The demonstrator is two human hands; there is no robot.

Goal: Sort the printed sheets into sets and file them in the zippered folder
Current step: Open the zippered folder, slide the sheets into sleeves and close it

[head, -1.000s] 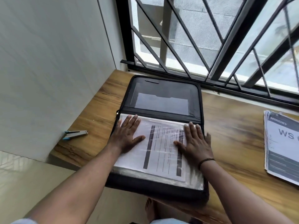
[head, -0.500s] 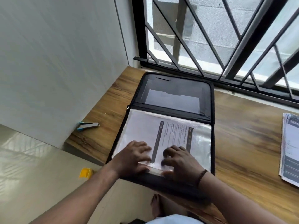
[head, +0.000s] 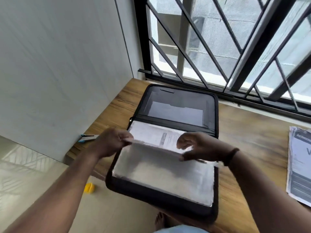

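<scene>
Lies open on the wooden bench (head: pixel 249 142) by the window grille (head: pixel 235 47): black zippered folder (head: pixel 178 105), mesh pocket in the far half, clear sleeves (head: pixel 165 175) in the near half. Pinched at both ends, left hand (head: pixel 111 143) and right hand (head: pixel 200 147) closed on one sleeve with a printed sheet (head: pixel 161 138), text blurred. At right, printed sheets (head: pixel 299 167), lettering unreadable. Left, a stapler (head: pixel 87 137)
</scene>
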